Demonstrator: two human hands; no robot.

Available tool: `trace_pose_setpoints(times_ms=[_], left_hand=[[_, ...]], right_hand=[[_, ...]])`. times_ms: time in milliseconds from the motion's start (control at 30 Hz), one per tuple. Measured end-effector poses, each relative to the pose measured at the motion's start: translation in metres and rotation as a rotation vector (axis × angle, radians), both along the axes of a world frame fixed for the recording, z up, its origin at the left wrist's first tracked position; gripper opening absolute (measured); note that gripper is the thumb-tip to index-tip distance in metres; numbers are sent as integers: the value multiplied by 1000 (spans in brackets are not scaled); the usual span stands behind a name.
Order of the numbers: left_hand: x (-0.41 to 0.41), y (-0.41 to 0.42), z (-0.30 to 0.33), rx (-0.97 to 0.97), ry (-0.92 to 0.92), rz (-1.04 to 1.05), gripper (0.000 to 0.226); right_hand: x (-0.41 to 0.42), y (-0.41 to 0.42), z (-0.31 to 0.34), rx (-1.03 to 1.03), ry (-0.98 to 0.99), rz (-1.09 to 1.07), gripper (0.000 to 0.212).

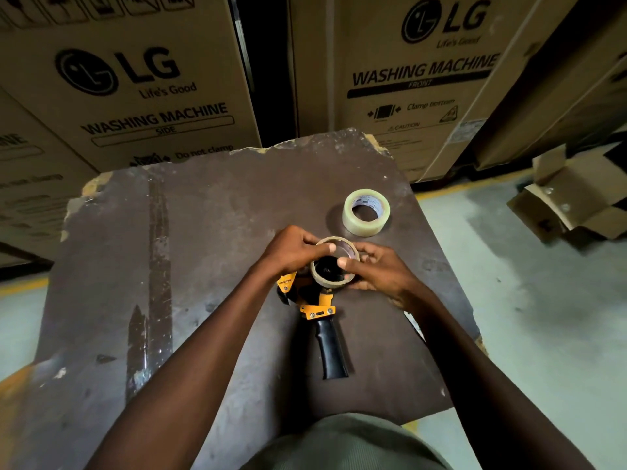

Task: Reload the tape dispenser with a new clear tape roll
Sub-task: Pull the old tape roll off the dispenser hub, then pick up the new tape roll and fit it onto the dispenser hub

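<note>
Both hands, left hand [296, 248] and right hand [375, 269], have fingers clamped on the empty core [334, 266]; I'd fear it jamming on the dispenser [317, 308]; new roll [365, 212] waits nearby.

We reached both bare forearms forward and inward until our hands met over the tape dispenser [315, 300]. Our left hand [295, 249] curled over the dispenser's far left side, thumb pressed against the rim of the cardboard ring seated there. Our right hand [376, 266] closed in from the dispenser's right, thumb laid on the ring's near edge, fingers wrapped behind it. Both wrists stayed low, elbows spread wide on either side of the dispenser's handle.
</note>
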State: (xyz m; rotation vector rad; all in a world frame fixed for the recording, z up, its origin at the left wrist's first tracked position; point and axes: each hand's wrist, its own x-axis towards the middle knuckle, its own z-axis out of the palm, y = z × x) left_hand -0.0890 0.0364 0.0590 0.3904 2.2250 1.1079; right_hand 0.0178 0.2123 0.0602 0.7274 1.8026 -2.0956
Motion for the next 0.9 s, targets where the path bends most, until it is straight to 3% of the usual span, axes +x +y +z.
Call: trace_pose_setpoints(times_ms=[100,267,400,533,900], left_hand=[[8,2,5,134,-176,0,41],[33,22,0,313,-358,66,24],[50,44,-30,274,-263,156,11],[68,61,-57,162,-156,187,36],[89,76,-69,80,-92,261,41]], right_hand=[[18,16,1,-82,52,4,38],[47,48,-13,-44,52,-197,38],[66,77,-33,24,-28,-347,24],[75,102,-59,108,-103,-433,9],[70,137,-112,349,-226,-367,18]])
